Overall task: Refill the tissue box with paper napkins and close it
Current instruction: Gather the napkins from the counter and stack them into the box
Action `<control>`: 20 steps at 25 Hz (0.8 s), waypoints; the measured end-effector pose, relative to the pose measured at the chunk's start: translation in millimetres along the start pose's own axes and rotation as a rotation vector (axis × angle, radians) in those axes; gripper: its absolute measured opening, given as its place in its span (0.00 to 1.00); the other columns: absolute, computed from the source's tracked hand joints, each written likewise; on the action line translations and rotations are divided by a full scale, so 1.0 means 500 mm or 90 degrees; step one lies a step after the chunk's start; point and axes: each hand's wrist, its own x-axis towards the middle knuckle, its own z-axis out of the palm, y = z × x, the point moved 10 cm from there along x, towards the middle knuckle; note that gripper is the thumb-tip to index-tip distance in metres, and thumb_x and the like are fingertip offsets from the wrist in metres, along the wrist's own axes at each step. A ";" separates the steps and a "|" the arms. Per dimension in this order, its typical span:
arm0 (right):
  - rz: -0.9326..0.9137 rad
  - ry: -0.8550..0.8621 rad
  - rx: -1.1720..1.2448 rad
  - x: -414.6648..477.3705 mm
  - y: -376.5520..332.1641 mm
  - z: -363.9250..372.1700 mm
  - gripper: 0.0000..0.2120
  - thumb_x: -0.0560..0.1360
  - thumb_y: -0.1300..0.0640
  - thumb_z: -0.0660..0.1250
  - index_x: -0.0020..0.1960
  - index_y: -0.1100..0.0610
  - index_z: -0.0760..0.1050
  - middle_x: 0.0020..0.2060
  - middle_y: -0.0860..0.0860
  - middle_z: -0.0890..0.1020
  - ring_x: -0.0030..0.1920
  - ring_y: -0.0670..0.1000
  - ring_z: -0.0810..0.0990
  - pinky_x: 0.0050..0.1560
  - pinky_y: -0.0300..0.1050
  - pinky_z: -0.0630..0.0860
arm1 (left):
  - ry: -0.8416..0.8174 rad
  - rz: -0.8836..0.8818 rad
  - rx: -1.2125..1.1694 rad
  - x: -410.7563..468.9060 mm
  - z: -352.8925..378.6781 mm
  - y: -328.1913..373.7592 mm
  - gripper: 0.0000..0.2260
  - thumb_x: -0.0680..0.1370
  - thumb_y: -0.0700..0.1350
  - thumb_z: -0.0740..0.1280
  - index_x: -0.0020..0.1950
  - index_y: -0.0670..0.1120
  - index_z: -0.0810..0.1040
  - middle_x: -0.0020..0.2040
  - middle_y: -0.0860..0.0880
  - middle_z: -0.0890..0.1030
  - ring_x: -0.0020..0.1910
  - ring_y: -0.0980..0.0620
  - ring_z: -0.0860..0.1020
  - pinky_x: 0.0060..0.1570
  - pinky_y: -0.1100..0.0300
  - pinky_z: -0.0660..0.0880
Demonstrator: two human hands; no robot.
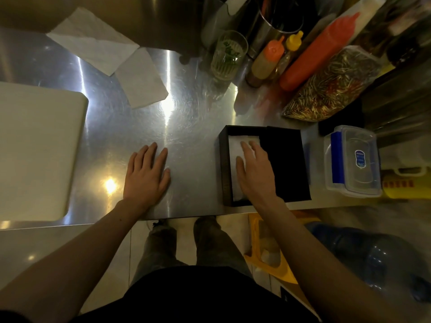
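A black tissue box (224, 166) stands near the front edge of the steel counter, at the right. Its black lid (288, 164) covers the right part, and the left part is uncovered. White paper napkins (235, 145) lie inside the uncovered part. My right hand (255, 169) rests flat on those napkins with its fingers spread. My left hand (145, 173) lies flat and open on the bare counter to the left of the box, holding nothing. Two more white paper napkins (98, 40) (143, 80) lie loose at the back left.
A white cutting board (35, 150) fills the counter's left side. Behind the box stand a glass (228, 55), squeeze bottles (268, 60) (312, 57) and a bag of dried food (331, 87). A clear lidded container (353, 162) sits right of the box. The counter edge (186, 216) runs just below my hands.
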 end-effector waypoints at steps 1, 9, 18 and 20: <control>-0.043 -0.040 -0.024 0.006 -0.006 0.028 0.21 0.81 0.52 0.57 0.73 0.57 0.64 0.71 0.61 0.66 0.70 0.59 0.67 0.66 0.53 0.70 | 0.001 -0.001 -0.001 0.000 0.000 0.000 0.26 0.81 0.56 0.52 0.77 0.46 0.61 0.77 0.39 0.62 0.77 0.39 0.59 0.75 0.43 0.54; -0.080 -0.280 -0.125 -0.003 0.025 0.148 0.32 0.82 0.45 0.51 0.79 0.54 0.40 0.78 0.61 0.43 0.78 0.61 0.43 0.76 0.60 0.49 | -0.019 0.000 -0.012 0.000 -0.002 -0.017 0.27 0.82 0.57 0.50 0.78 0.47 0.59 0.78 0.40 0.59 0.77 0.39 0.57 0.75 0.43 0.55; -0.118 0.079 0.192 0.131 -0.159 -0.035 0.17 0.79 0.55 0.62 0.67 0.58 0.71 0.60 0.56 0.76 0.60 0.55 0.74 0.61 0.49 0.73 | -0.024 -0.059 0.010 0.021 -0.031 -0.112 0.29 0.81 0.60 0.48 0.79 0.48 0.57 0.79 0.40 0.57 0.78 0.40 0.56 0.76 0.44 0.53; -0.104 -0.007 0.263 0.201 -0.237 0.023 0.18 0.80 0.51 0.61 0.67 0.54 0.69 0.59 0.53 0.75 0.58 0.51 0.75 0.59 0.49 0.75 | -0.023 -0.073 0.004 0.023 -0.029 -0.113 0.29 0.81 0.60 0.50 0.79 0.49 0.58 0.79 0.41 0.57 0.78 0.41 0.55 0.76 0.45 0.52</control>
